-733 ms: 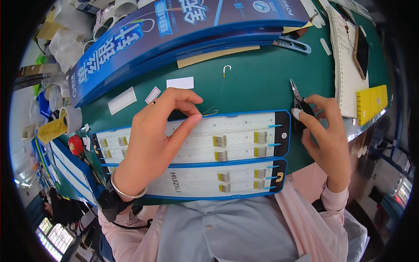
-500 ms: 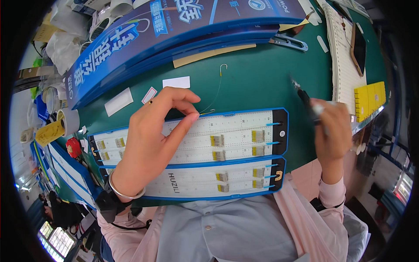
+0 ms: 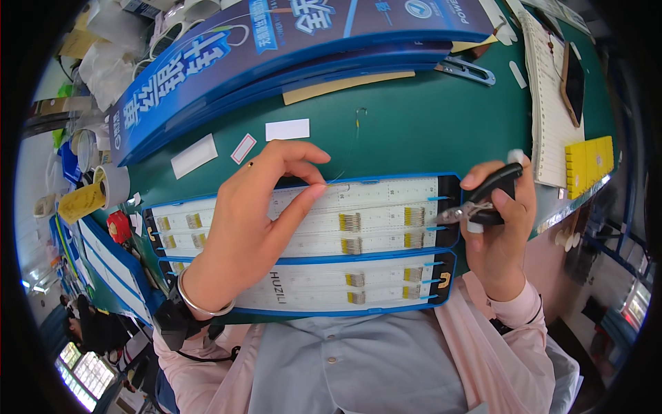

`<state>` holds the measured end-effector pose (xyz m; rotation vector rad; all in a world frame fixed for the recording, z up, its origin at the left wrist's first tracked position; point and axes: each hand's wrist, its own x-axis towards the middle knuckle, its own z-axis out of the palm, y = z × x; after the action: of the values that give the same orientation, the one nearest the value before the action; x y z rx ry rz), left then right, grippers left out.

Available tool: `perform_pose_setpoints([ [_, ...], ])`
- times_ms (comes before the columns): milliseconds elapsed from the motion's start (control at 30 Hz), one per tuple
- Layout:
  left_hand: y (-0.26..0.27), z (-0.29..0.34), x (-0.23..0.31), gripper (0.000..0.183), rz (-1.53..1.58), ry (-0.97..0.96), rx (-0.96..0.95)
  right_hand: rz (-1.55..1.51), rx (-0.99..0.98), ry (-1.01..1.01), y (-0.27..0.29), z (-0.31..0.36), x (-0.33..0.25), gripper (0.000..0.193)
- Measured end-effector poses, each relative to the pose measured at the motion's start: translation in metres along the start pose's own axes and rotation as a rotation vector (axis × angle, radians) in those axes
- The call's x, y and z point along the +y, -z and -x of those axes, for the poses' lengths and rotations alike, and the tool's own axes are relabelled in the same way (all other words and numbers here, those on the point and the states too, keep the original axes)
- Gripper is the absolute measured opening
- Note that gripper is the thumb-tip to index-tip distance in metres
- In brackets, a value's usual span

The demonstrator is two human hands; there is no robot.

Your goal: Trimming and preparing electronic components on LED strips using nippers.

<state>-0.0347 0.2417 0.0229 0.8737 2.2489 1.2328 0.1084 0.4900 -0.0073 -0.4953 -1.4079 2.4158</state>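
My left hand (image 3: 252,214) pinches a snelled fishing hook (image 3: 338,185) between thumb and fingertip, above the far edge of an open blue rig case (image 3: 310,297). From that pinch a thin line curves away to a second hook (image 3: 360,116) with a yellow binding, over the green mat. Just right of the case, my right hand (image 3: 507,228) is closed around black-handled nippers (image 3: 489,196), their metal jaws pointing left over the case's black end strip. White covers show on some of its fingers. Rows of hooks (image 3: 350,221) with yellow bindings lie on the white marked boards inside.
Large blue printed boxes (image 3: 289,62) stand at the back. Paper slips (image 3: 287,130) lie before them. To the right are a spiral notebook (image 3: 545,103), a phone (image 3: 572,90) and a yellow block (image 3: 589,165). Grey thread snips (image 3: 467,70) rest far right; a cup (image 3: 114,186) stands left.
My right hand has come nearer the case and turned, so the nippers now point left instead of away from me. My left hand keeps its pinch; the view has shifted slightly.
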Motion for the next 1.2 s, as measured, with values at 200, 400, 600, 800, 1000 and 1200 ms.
perform_pose_setpoints([
  [200, -0.002, 0.006, -0.008, 0.023, 0.016, -0.014, 0.028, 0.044, 0.036, 0.001, -0.023, -0.024, 0.008, 0.051],
  [400, 0.000, 0.015, -0.018, 0.025, 0.146, 0.054, 0.078, 0.185, -0.273, 0.036, -0.034, -0.047, 0.006, 0.044],
  [600, -0.002, 0.016, -0.022, 0.029, 0.230, 0.060, 0.112, 0.319, -0.608, 0.023, -0.052, -0.068, 0.016, 0.047],
  [800, 0.000, 0.018, -0.017, 0.025, 0.155, 0.053, 0.118, 0.461, -0.602, 0.071, -0.052, -0.067, 0.018, 0.041],
  [1000, -0.002, 0.021, -0.016, 0.023, 0.126, 0.010, 0.117, 0.416, -0.587, 0.143, -0.051, -0.067, 0.020, 0.038],
  [1200, -0.004, 0.021, -0.018, 0.023, 0.133, 0.017, 0.123, 0.433, -0.572, 0.117, -0.051, -0.065, 0.018, 0.037],
])
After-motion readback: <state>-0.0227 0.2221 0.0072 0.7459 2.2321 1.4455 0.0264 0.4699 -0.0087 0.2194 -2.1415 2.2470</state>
